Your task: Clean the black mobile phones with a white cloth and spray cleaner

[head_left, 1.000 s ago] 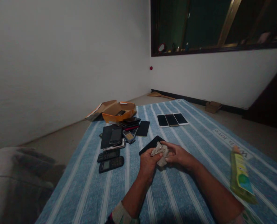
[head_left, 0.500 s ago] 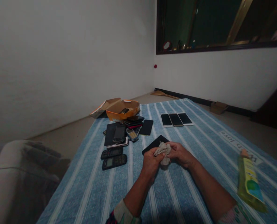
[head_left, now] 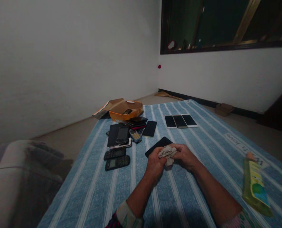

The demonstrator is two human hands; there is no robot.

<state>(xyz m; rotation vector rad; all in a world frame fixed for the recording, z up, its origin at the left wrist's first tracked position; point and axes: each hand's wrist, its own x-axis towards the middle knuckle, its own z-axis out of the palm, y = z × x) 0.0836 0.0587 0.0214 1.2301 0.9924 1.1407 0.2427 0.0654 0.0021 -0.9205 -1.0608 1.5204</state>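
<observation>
My left hand (head_left: 155,161) and my right hand (head_left: 184,156) meet near the middle of the bed-like striped surface. Between them is a crumpled greyish-white cloth (head_left: 167,152), pinched by the fingers of both. Just beyond the hands a flat black phone (head_left: 158,145) slants up to the right, its near part hidden by them. Whether fingers also grip it underneath, I cannot tell. To the left, two black keypad phones (head_left: 117,162) lie one behind the other.
A pile of phones (head_left: 122,135) lies beyond the keypad phones, before an open orange box (head_left: 126,114). Three phones (head_left: 180,121) form a row at the back right. A yellow-green bottle (head_left: 256,186) lies at right on the blue striped cloth (head_left: 88,186).
The fingers have shifted the crumpled cloth slightly, and its folds look different. Both hands stay together by the black phone. The whole view has moved a little.
</observation>
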